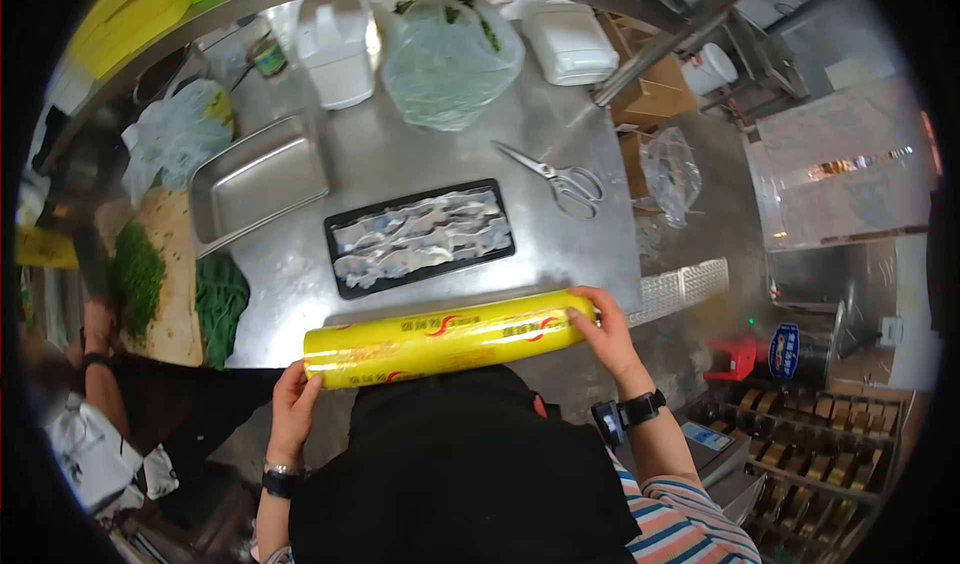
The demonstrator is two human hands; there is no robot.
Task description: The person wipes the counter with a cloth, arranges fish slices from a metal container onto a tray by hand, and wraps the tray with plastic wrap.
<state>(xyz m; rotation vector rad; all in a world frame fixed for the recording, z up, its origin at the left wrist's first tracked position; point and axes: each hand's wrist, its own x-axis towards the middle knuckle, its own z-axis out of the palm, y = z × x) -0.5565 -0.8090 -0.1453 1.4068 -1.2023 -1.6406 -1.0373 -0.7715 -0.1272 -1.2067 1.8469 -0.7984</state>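
A long yellow roll of cling film (450,336) with red and dark print lies across the front edge of the steel table. My left hand (294,404) grips its left end, thumb against the wrap. At the other end, my right hand (603,332) has its fingers closed round the roll, thumb on top. Just beyond the roll, a black tray (420,236) holds several greyish-white, glossy strips that look like fish or fish skin. Metal scissors (555,179) rest to the right of the tray, blades pointing up and left.
A steel pan (258,179) sits left of the tray. Chopped greens (138,276) lie on a cutting board (180,309), near a co-worker's arm (105,374). Along the back stand a white container (335,54), a plastic bag (450,64) and a white lidded box (570,46).
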